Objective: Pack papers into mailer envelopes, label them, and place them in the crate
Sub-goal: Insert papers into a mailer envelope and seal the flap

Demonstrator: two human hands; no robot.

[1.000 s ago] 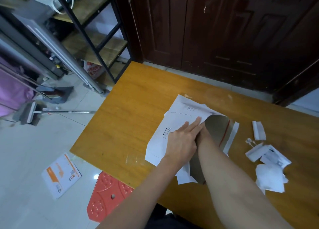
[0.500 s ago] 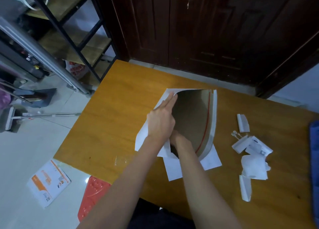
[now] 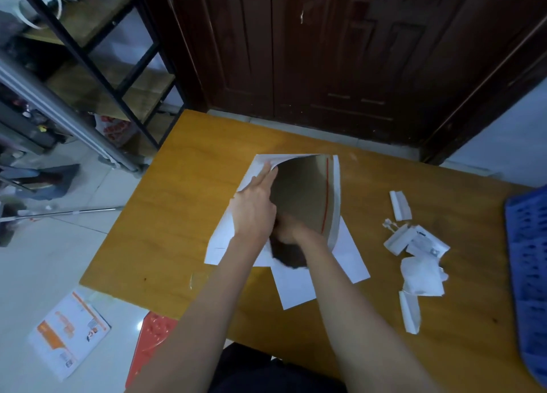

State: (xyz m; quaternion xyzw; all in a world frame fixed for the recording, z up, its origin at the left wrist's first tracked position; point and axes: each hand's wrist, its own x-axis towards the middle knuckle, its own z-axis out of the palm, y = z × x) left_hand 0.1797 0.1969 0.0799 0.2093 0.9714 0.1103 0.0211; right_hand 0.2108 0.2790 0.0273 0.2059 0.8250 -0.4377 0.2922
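Head view: my left hand [image 3: 254,207], fingers straight, holds open the white, brown-lined mailer envelope [image 3: 307,197]; my right hand [image 3: 288,228] reaches inside, grip hidden. Labelling and the blue plastic crate [image 3: 528,244] right of it remain.

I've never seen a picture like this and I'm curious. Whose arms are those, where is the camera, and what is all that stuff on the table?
The arms belong to a person wearing a camera on their head, so you look down just as they do. Their left hand lies flat with straight fingers on the white mailer envelope, holding it open. Their right hand reaches inside it; its fingers are hidden, so I cannot tell what it holds. White papers lie under the envelope on the orange-brown table. To the right are small white paper scraps, and a blue crate shows at the edge.
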